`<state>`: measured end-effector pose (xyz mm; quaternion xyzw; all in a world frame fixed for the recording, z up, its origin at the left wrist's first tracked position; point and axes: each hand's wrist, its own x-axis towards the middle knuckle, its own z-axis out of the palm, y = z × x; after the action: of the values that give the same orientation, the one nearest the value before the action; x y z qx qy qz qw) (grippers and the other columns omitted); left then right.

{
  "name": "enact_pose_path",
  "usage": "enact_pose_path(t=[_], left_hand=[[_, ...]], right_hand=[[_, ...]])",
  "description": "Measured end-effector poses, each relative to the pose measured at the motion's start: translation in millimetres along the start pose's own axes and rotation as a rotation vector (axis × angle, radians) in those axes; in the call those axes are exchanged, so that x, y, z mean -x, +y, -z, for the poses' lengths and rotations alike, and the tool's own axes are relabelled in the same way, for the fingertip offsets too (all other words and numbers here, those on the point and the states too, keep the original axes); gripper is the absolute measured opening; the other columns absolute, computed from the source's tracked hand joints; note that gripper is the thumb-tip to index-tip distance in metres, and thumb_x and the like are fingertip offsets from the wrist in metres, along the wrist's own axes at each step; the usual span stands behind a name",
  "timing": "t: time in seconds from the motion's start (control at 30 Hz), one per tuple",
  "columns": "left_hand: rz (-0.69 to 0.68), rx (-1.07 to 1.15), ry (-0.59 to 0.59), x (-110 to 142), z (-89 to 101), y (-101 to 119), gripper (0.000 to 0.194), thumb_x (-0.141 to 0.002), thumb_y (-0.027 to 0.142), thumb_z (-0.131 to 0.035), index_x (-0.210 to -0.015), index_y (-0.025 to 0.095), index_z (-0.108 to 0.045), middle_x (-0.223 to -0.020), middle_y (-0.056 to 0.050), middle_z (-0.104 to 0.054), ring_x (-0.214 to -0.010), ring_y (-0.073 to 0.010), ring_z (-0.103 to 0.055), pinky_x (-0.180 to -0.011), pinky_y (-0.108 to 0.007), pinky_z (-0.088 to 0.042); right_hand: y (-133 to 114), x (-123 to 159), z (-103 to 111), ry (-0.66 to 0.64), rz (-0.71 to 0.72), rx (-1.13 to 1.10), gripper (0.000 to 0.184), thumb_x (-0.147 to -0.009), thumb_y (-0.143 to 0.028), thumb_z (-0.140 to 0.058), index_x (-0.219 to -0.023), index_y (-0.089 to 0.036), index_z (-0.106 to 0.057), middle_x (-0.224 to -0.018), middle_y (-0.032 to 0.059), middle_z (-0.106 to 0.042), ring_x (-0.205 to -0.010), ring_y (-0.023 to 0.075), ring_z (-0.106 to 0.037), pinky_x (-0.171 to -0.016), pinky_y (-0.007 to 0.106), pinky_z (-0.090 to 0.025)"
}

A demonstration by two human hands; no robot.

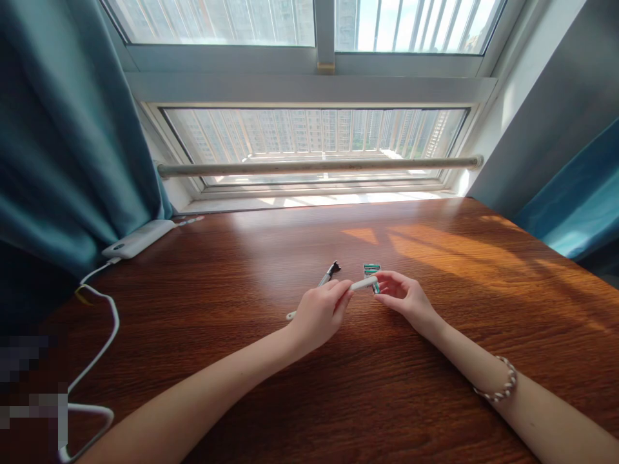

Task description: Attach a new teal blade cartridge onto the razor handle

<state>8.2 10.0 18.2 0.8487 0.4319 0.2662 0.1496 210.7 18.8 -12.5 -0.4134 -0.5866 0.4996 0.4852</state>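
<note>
My left hand point(322, 309) is closed around a slim white toothbrush point(364, 283). Its handle end, with a small hole, pokes out below the palm, and short bristles seem to line the underside of its head. Between thumb and fingertips, my right hand point(403, 298) pinches a small green-and-dark razor cartridge point(376, 288), partly covered by the brush head, which appears to touch it. Just beyond, a pack of razor cartridges point(372, 267) with green strips lies on the table. A silver-and-black razor handle point(329, 274) rests behind my left hand, its lower part hidden.
The brown wooden table point(232, 258) reaches to the window. A white power strip point(140, 240) with a looping white cable point(115, 316) lies along the left edge, beside a blue curtain point(72, 129). A metal rail point(319, 167) crosses the window. Sunlight falls on the table's right side.
</note>
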Motion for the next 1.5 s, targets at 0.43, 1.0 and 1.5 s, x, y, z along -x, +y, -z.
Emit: enact_pose_path(t=[0.43, 1.0, 1.5], left_hand=[[0.019, -0.011, 0.025, -1, -0.3, -3, 0.026, -0.09, 0.028, -0.033, -0.1, 0.019, -0.055, -0.083, -0.005, -0.061, -0.068, -0.0139, -0.053, -0.062, -0.023, -0.038], [0.108, 0.15, 0.032, -3, 1.6, -2, 0.027, -0.089, 0.028, -0.032, -0.097, 0.018, -0.057, -0.08, -0.003, -0.06, -0.07, -0.014, -0.052, -0.065, -0.024, -0.037], [0.642, 0.998, -0.253, 2, -3.5, 16, 0.028, -0.067, 0.039, -0.063, -0.069, 0.012, -0.055, -0.044, 0.008, -0.034, -0.038, -0.0028, -0.021, -0.038, -0.019, -0.013]], right_hand=[[-4, 1, 0, 0.008, 0.008, 0.002, 0.036, -0.063, -0.029, -0.071, -0.095, -0.02, -0.059, -0.079, 0.0025, -0.06, -0.07, 0.0147, -0.056, -0.066, 0.029, -0.047], [-7, 3, 0, -0.047, 0.088, 0.104, 0.033, -0.069, -0.025, -0.067, -0.099, -0.02, -0.055, -0.096, 0.006, -0.061, -0.088, 0.019, -0.056, -0.079, 0.033, -0.045], [-22, 24, -28, -0.131, 0.376, 0.549, 0.04, -0.066, -0.012, -0.06, -0.104, -0.02, -0.051, -0.101, 0.0055, -0.056, -0.098, 0.0202, -0.05, -0.087, 0.034, -0.041]])
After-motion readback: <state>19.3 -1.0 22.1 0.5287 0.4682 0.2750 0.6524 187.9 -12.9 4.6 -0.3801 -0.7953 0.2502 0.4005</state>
